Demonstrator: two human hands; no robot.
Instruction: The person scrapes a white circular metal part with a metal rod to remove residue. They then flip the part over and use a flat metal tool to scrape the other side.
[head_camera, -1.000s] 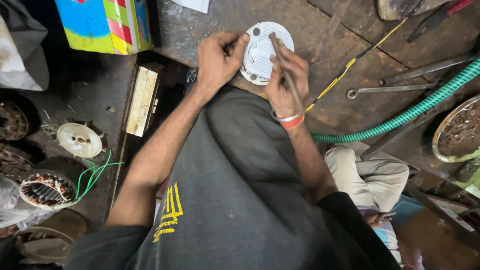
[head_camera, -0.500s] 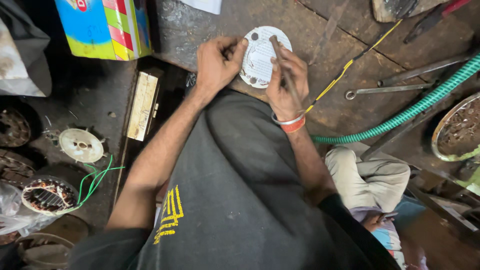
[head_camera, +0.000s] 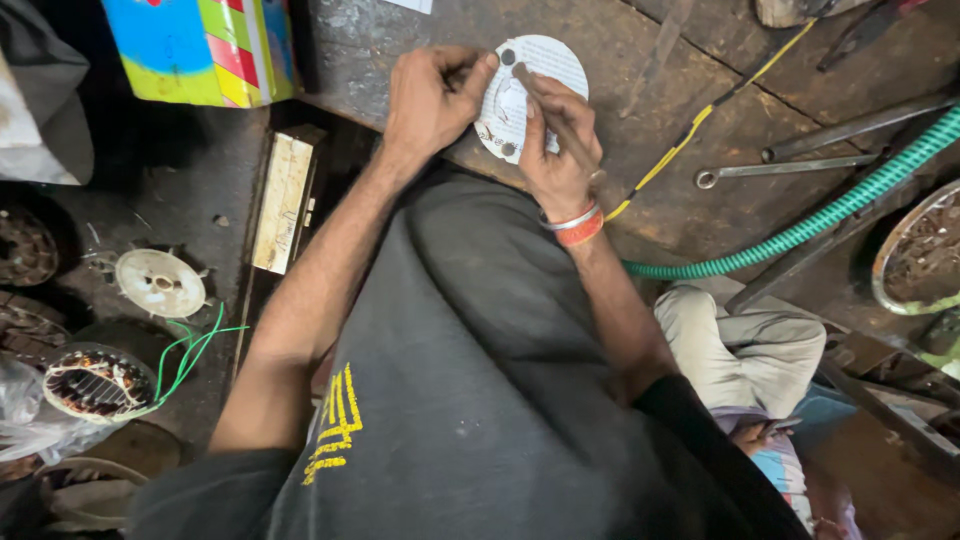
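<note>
left hand (head_camera: 430, 95): pinched on 9 o'clock edge of round white paper disc (head_camera: 530, 95) lying on dark wooden bench (head_camera: 690, 210) | right hand (head_camera: 557, 155): clamped around thin brown rod (head_camera: 550, 110), long axis 11-to-5 o'clock, tip on disc | right hand nearer, at 6 o'clock

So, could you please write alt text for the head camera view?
Seen from above, a person's left hand steadies a white round disc on a worn workbench while the right hand presses a thin rod onto it.
</note>
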